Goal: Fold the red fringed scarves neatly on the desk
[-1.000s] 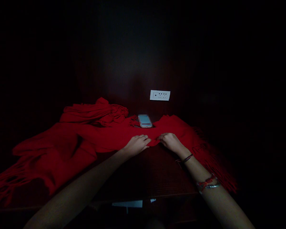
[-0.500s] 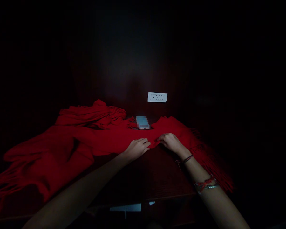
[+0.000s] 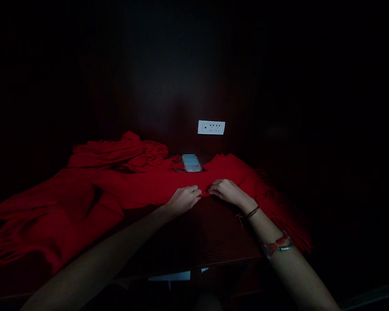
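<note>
A red fringed scarf (image 3: 142,188) lies spread across a dark wooden desk, its tassels hanging out at the left and right ends. My left hand (image 3: 184,200) has its fingers closed on the scarf's near edge at the middle. Just to the right, my right hand (image 3: 226,191) pinches the same edge, with a small gap between the two hands. Both fingertips are partly lost in the folds and the dim light. Behind the scarf, a phone-like device (image 3: 191,163) with a blurred-out bright face rests on the desk.
Another bunched red cloth (image 3: 116,153) with tassels sits at the back left. A white power socket (image 3: 211,127) is set in the dark back panel. Below the desk's (image 3: 194,237) front edge, a pale flat object (image 3: 170,276) shows. The surroundings are very dark.
My right hand has come slightly closer to my left along the scarf's edge. The whole view has shifted a little, so everything appears slightly further left and up.
</note>
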`<state>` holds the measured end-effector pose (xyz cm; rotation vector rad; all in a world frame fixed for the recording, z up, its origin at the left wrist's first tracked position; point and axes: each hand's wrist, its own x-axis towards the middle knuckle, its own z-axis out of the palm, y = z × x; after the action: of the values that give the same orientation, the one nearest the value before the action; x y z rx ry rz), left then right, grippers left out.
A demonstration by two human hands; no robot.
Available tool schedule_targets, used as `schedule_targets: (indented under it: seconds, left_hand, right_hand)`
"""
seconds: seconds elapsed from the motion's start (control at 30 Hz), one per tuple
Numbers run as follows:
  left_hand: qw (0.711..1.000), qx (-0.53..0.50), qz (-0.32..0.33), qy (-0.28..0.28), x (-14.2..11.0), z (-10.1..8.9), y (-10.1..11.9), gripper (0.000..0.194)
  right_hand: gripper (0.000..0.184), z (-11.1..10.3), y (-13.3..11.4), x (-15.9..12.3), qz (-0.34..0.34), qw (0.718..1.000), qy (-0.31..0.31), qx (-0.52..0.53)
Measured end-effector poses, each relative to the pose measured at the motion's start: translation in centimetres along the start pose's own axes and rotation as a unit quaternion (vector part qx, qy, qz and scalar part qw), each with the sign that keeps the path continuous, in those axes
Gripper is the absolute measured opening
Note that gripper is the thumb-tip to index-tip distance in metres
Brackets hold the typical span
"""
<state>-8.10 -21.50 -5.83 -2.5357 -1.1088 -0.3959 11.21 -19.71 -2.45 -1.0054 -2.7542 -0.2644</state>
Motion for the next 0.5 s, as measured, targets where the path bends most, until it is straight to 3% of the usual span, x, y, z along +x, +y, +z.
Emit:
schedule_targets:
  seconds: [0.27,0.5]
  left_hand:
    - [1.000,0.021,0.005,-0.004,0.0,0.0,-0.2,0.025]
    - [0.999,0.037,0.011,-0.003,-0.1,-0.1,-0.3,0.024]
  right_hand:
    - [0.021,-0.7,0.0,-0.3,0.022,0.999,-0.024,-0.006]
    - [0.024,-0.8,1.0,-2.0,0.109,0.979,-0.103,-0.141]
